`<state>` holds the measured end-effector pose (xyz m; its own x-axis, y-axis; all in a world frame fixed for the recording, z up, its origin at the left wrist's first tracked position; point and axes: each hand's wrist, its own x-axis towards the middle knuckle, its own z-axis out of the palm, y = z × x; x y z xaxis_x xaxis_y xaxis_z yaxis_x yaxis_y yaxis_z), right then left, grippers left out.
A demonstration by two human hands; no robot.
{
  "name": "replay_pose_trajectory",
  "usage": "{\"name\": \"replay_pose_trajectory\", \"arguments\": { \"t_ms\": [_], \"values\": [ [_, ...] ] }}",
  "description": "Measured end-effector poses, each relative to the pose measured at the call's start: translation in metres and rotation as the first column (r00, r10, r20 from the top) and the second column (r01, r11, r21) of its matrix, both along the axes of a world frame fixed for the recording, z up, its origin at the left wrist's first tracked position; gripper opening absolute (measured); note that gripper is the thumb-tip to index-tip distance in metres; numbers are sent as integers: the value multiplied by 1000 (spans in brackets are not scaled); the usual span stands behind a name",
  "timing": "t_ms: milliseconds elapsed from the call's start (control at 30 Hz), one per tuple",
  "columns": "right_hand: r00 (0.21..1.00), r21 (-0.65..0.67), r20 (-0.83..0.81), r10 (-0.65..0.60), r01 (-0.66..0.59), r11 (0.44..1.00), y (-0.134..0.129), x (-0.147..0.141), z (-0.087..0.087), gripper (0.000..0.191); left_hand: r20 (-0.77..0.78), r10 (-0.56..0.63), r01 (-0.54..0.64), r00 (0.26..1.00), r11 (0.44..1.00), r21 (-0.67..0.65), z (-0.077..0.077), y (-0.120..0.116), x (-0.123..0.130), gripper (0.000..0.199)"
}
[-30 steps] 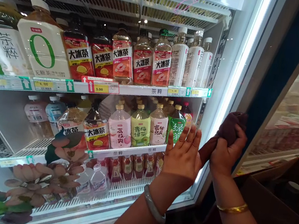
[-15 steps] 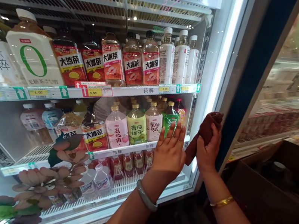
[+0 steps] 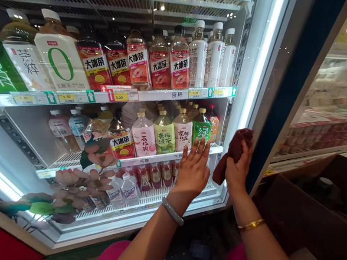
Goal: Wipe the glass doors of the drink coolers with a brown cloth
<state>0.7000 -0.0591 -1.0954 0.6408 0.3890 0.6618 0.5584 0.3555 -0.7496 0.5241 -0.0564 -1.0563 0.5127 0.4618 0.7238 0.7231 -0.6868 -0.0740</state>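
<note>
My left hand [image 3: 194,168] lies flat with fingers stretched against the glass door [image 3: 156,197] of a lit drinks cooler. A grey bangle is on its wrist. Behind its fingertips, inside, stands a green-labelled tea bottle [image 3: 202,126]. My right hand [image 3: 238,166], with a gold bracelet on the wrist, is closed round a bunched dark brown cloth [image 3: 237,149]. The cloth is at the right edge of the door, by the bright light strip [image 3: 255,86], and a loose end hangs down on the left.
Bottled drinks fill the cooler shelves [image 3: 159,95]. A flower decoration [image 3: 81,190] shows at the lower left of the glass. To the right are a dark blue post [image 3: 298,92], a brown cardboard box [image 3: 293,206] and another stocked display case [image 3: 333,94].
The view has shifted, so more of the cooler's left and lower edges shows. Both hands keep nearly the same pose, the left flat on the glass, the right gripping the cloth.
</note>
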Motion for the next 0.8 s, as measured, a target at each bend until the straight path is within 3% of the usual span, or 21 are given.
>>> {"name": "replay_pose_trajectory", "arguments": {
  "t_ms": [133,233,300,367,433,500,567,667,733,800],
  "values": [
    [976,-44,-199,-85,77,996,4,18,-4,86,-36,7,-7,999,1000,21,1,-1,-7,83],
    [982,-45,-181,-55,48,998,4,-7,-2,86,-37,12,-11,999,999,30,-1,0,-7,85],
    [998,-34,-66,-19,17,999,2,-31,-3,81,-20,3,-2,1000,999,40,-4,2,-5,87],
    [987,14,155,47,-49,999,0,-47,-7,73,0,-10,10,1000,999,52,-7,5,-4,89],
    [917,74,382,111,-150,986,-1,-47,-11,69,16,-17,16,1000,998,55,-10,7,-3,91],
    [867,113,484,118,-195,974,1,-31,-14,70,31,-24,22,999,998,52,-11,7,-2,90],
    [914,135,403,44,-107,985,4,-13,-15,73,42,-35,33,998,998,48,-11,7,-2,89],
    [989,96,120,-84,72,993,6,-10,-16,80,52,-40,39,998,999,35,-10,5,-2,88],
    [996,61,62,-66,62,996,5,-29,-16,81,53,-42,41,998,999,31,-9,5,-3,87],
    [985,72,171,9,-22,997,2,-53,-18,76,56,-51,49,997,998,40,-9,5,-5,85]
  ]
}}
